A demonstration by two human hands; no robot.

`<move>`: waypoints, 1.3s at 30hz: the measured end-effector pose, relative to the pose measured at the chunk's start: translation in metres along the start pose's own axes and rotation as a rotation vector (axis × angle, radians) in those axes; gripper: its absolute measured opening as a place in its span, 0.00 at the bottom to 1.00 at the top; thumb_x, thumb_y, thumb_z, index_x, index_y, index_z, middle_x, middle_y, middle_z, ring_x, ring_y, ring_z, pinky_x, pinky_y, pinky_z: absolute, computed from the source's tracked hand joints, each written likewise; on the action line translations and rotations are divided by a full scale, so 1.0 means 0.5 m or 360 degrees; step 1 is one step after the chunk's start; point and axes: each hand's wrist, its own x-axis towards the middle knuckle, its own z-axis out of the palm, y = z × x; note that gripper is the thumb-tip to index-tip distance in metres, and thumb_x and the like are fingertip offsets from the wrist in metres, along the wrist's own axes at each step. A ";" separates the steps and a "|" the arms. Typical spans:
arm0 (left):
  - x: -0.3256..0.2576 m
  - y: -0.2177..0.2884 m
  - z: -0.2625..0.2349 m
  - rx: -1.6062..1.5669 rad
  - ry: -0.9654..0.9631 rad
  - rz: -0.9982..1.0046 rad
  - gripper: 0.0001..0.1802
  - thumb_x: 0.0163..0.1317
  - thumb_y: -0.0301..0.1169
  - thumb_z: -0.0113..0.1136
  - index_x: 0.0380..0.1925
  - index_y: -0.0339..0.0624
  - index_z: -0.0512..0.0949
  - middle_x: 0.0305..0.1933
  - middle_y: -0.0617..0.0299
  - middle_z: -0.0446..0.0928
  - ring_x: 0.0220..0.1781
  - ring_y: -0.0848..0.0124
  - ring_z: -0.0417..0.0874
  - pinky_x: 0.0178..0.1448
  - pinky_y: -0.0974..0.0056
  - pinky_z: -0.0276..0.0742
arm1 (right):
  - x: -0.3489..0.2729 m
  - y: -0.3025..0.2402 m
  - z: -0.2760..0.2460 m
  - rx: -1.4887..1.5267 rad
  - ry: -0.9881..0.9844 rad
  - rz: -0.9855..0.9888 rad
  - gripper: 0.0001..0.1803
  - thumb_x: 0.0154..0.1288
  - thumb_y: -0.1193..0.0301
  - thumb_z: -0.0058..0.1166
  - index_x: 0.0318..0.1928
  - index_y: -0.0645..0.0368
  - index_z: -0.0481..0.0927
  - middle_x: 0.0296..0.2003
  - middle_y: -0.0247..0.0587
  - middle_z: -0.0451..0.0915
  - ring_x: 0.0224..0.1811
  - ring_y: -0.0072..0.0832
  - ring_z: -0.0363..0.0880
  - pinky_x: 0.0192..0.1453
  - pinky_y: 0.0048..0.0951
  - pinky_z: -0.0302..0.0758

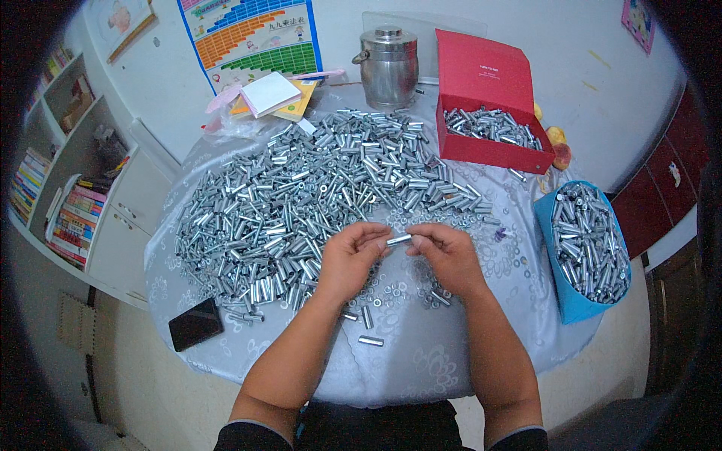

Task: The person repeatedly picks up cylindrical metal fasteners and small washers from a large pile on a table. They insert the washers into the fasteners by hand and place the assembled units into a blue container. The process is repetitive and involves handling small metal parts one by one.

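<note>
In the middle of the table, a short silver metal sleeve (399, 240) lies level between my two hands. The fingers of my left hand (352, 259) are closed on its left end. My right hand (451, 259) pinches the other end; whether anything sits inside the sleeve cannot be made out. Just beyond and to the left spreads a big heap of loose metal sleeves and bolts (301, 188). Small washers or nuts (391, 292) are scattered below my hands. One single sleeve (371, 341) lies nearer to me, between my forearms.
On the right stands a blue container (553, 255) full of assembled-looking metal pieces. A red box (481, 68) with a raised lid holds more at the back. Behind the heap are a metal pot (389, 71) and a notepad (269, 95). A black phone (195, 325) lies front left.
</note>
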 end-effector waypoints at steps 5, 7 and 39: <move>0.001 0.003 0.012 -0.0241 -0.0134 -0.0033 0.19 0.64 0.18 0.56 0.56 0.31 0.73 0.59 0.49 0.76 0.60 0.64 0.79 0.61 0.63 0.78 | 0.000 0.000 0.004 -0.0005 0.0053 0.0043 0.10 0.69 0.73 0.52 0.46 0.66 0.81 0.35 0.42 0.84 0.34 0.25 0.83 0.41 0.26 0.79; -0.002 0.004 0.015 -0.0239 -0.0174 0.0000 0.20 0.64 0.19 0.56 0.57 0.31 0.73 0.58 0.49 0.76 0.59 0.64 0.79 0.61 0.63 0.78 | 0.002 0.004 0.006 -0.0078 0.0085 -0.0009 0.09 0.69 0.73 0.52 0.43 0.66 0.81 0.34 0.41 0.83 0.33 0.24 0.83 0.39 0.27 0.79; 0.004 0.024 -0.008 -0.0260 0.0450 -0.0013 0.14 0.68 0.32 0.59 0.47 0.33 0.80 0.35 0.55 0.83 0.28 0.72 0.83 0.32 0.68 0.82 | 0.004 0.010 0.068 -0.1220 -0.0426 -0.0364 0.11 0.60 0.64 0.58 0.40 0.55 0.82 0.40 0.44 0.77 0.45 0.43 0.78 0.48 0.43 0.76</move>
